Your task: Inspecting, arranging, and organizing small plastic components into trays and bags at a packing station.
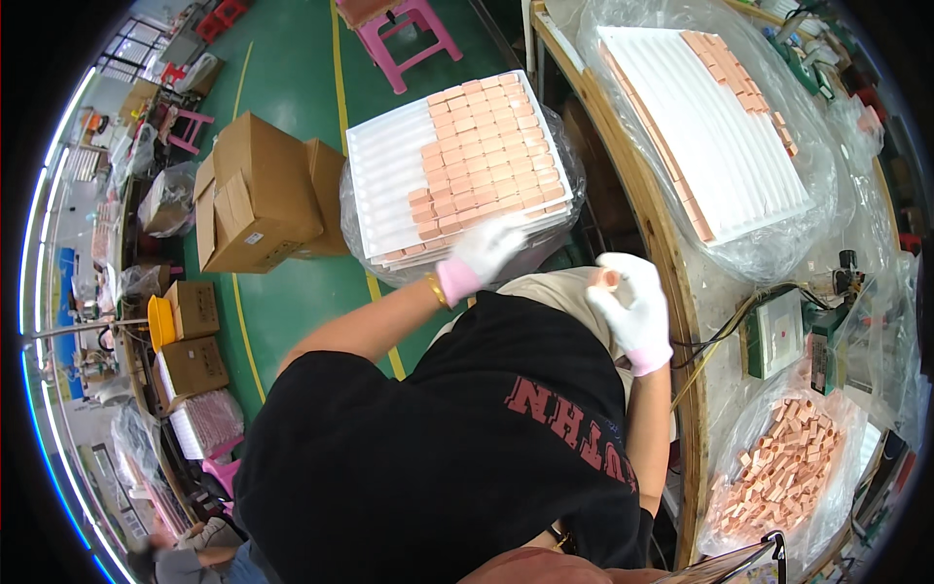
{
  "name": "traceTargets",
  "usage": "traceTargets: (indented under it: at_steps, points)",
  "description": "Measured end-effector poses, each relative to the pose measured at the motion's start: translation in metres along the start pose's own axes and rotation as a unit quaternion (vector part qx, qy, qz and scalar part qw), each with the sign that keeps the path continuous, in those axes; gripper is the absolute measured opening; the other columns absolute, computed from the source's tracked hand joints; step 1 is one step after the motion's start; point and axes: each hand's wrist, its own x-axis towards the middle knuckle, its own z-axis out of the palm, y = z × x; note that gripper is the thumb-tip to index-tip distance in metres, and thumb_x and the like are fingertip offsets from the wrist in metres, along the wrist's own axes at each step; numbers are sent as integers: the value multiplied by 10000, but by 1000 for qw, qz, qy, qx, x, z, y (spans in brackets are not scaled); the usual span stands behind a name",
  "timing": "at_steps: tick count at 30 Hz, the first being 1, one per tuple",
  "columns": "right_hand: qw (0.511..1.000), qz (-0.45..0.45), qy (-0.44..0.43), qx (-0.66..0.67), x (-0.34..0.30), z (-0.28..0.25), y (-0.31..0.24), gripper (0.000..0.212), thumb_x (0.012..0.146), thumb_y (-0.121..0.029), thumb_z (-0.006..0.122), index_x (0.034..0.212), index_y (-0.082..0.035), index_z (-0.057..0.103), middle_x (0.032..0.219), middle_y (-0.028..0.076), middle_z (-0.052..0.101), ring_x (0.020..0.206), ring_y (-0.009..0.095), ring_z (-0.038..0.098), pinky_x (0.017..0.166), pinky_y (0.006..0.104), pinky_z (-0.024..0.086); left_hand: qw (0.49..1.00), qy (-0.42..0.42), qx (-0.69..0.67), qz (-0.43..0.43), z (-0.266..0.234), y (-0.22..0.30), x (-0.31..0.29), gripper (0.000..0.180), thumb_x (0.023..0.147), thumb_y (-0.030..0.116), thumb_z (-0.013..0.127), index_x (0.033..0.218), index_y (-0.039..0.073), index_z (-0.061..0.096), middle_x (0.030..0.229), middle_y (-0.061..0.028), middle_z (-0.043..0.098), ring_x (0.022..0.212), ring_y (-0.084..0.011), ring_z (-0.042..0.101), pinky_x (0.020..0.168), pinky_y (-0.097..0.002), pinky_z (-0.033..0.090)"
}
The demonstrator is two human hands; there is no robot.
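Head view, right grip (634,310): thumb and fingers pinching one copper-coloured piece (607,279); long axis foreshortened, I cannot tell its line;
Left grip (484,251): blurred over the near edge of the part-filled white tray (384,165); cannot tell whether I hold anything;
Piece to tray: tray lies ahead and left of the piece; my left grip is nearer;
Loose pile (783,467): on the table (693,438), to my right.

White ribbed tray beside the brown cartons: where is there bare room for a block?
The white ribbed tray is bare between its left edge and the small copper-coloured blocks. Crowded: its block-packed right side, and near edge by the white-gloved left hand.
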Motion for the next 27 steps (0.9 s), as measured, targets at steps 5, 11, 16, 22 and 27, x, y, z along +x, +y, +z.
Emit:
traceTargets:
  at_steps: [5,11,16,22,27]
  points:
    - [996,-37,-39,69,6,26,10,430,705,-246,778,1099,-116,663,1277,147,487,1153,311,495,995,391,397,616,-183,-751,-153,34,50,16,396,997,300,442,1218,-22,511,1099,-128,605,928,-188,620,756,-296,527]
    - [999,-42,-6,32,-1,19,5,493,735,-220,763,1176,-72,601,1303,177,475,1173,325,486,995,399,393,941,127,-219,-224,-30,-33,19,358,952,299,528,1118,-10,597,942,-78,648,845,-150,609,723,-290,488]
    - [997,16,27,68,-7,11,14,445,770,-158,725,1181,-50,591,1278,155,506,1152,278,516,927,359,443,928,294,-5,-231,-71,-162,-8,366,939,317,534,1079,-10,619,939,-97,671,846,-182,615,788,-306,468]
    - [993,66,43,86,-5,10,12,392,801,-111,693,1173,-43,590,1231,127,532,1095,226,547,881,310,464,941,204,198,-182,-68,-201,-22,405,980,350,419,1165,34,591,1102,-156,630,1071,-289,563,953,-367,410]
    - [982,129,50,129,-3,7,13,369,821,-95,673,1171,-33,577,1184,99,547,1051,183,552,880,297,461,905,310,-115,-268,-58,-186,-29,502,988,418,322,1309,58,460,1279,-140,514,1210,-291,463,1047,-378,338]
